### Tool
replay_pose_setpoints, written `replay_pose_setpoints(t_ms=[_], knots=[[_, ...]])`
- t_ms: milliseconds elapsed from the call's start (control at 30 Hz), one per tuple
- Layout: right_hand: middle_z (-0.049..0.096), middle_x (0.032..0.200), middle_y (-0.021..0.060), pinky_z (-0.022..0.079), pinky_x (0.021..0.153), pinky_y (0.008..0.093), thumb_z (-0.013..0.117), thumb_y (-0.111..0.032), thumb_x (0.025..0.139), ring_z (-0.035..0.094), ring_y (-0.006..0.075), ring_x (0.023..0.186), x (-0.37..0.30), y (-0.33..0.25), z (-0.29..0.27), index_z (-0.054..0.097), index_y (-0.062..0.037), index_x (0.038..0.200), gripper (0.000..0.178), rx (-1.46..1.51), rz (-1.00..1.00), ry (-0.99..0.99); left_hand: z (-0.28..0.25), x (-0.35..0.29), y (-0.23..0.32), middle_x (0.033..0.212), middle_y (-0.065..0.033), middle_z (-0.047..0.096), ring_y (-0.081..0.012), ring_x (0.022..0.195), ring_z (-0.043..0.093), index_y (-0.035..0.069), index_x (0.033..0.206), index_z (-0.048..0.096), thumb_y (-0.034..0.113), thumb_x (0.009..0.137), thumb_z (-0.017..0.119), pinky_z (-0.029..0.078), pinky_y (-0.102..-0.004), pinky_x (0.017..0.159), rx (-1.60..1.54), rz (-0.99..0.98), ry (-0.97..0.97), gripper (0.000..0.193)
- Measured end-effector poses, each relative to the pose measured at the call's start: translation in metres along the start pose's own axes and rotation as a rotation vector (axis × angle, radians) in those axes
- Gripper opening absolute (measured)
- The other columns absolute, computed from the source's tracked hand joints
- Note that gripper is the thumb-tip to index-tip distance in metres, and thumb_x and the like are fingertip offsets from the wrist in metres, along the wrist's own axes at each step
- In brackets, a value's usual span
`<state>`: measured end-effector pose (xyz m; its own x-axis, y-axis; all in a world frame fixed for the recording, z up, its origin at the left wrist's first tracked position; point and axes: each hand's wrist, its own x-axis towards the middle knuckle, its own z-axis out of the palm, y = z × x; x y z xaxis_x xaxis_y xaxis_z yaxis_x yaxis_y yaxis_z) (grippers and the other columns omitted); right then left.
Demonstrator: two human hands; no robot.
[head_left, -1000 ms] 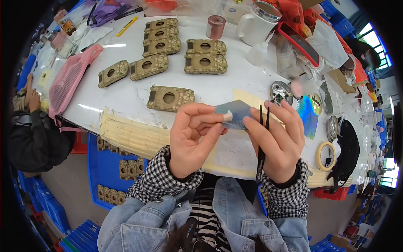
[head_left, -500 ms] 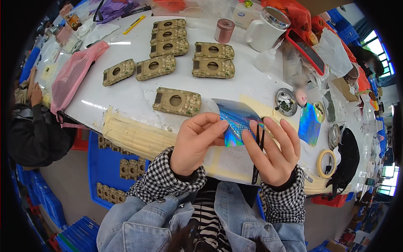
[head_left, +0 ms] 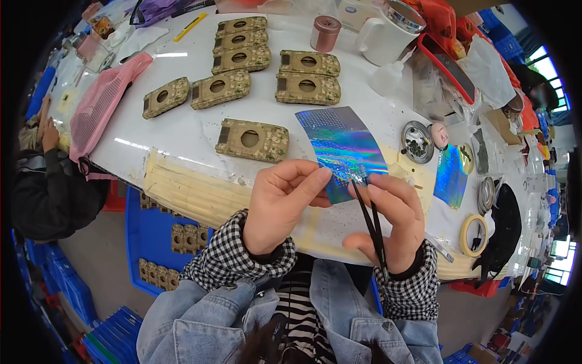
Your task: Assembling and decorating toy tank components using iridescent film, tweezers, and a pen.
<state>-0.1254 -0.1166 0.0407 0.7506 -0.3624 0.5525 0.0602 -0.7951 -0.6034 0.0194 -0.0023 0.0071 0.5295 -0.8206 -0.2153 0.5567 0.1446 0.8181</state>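
Observation:
A shiny blue holographic sheet [head_left: 347,141] with rows of tiny marks is pinched at its lower left between the thumb and fingers of my left hand [head_left: 276,206]. My right hand [head_left: 397,221] holds black tweezers [head_left: 377,238], their tips up at the sheet's lower part. Fingertips of that hand also meet the sheet's right edge. Whether the tips grip anything is too small to tell. Just beyond my left hand lies a camouflage-painted model tank hull [head_left: 273,144] with a round hole in its top.
More camouflage hulls [head_left: 307,97] stand farther back. At right are a round metal tin [head_left: 407,156], a second holographic sheet [head_left: 450,182], a tape roll [head_left: 464,235] and a red-edged phone [head_left: 445,67]. A white mug [head_left: 381,42] stands behind. Below left, a blue tray [head_left: 142,242] holds hulls.
The sheet has tilted to show its face more fully. The tweezers have swung from upright beside the sheet to slanting, with their tips against it. My right thumb has moved down.

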Motion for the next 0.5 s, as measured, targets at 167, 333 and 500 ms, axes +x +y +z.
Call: replay_pose_setpoints(t_ms=[167, 333, 500], knots=[[0.067, 0.097, 0.0161, 0.051, 0.085, 0.0428, 0.077, -0.021, 0.073, 0.063, 0.0309, 0.097, 0.006, 0.002, -0.007, 0.065, 0.0003, 0.104, 0.040, -0.110, -0.135, -0.094, -0.002, -0.001, -0.003, 0.087, -0.0068, 0.068, -0.0094, 0.074, 0.064, -0.002, 0.099, 0.065, 0.014, 0.092, 0.062, 0.054, -0.0225, 0.067, 0.031, 0.023, -0.043, 0.018], [0.069, 0.093, 0.0111, 0.052, 0.084, 0.0410, 0.079, -0.011, 0.069, 0.066, 0.0263, 0.092, 0.008, 0.005, -0.008, 0.067, -0.0019, 0.104, 0.038, -0.083, -0.126, -0.092, -0.001, 0.000, -0.003, 0.087, -0.0069, 0.069, -0.0096, 0.074, 0.064, -0.002, 0.099, 0.065, 0.015, 0.093, 0.061, 0.054, -0.0225, 0.067, 0.054, 0.034, -0.060, 0.019], [0.069, 0.094, 0.0109, 0.052, 0.086, 0.0411, 0.079, -0.011, 0.069, 0.066, 0.0263, 0.092, 0.009, 0.006, -0.007, 0.067, -0.0022, 0.103, 0.037, -0.067, -0.134, -0.094, -0.003, -0.001, -0.004, 0.088, -0.0075, 0.069, -0.0098, 0.075, 0.064, -0.003, 0.099, 0.065, 0.014, 0.093, 0.060, 0.054, -0.0226, 0.068, 0.040, 0.041, -0.079, 0.018]])
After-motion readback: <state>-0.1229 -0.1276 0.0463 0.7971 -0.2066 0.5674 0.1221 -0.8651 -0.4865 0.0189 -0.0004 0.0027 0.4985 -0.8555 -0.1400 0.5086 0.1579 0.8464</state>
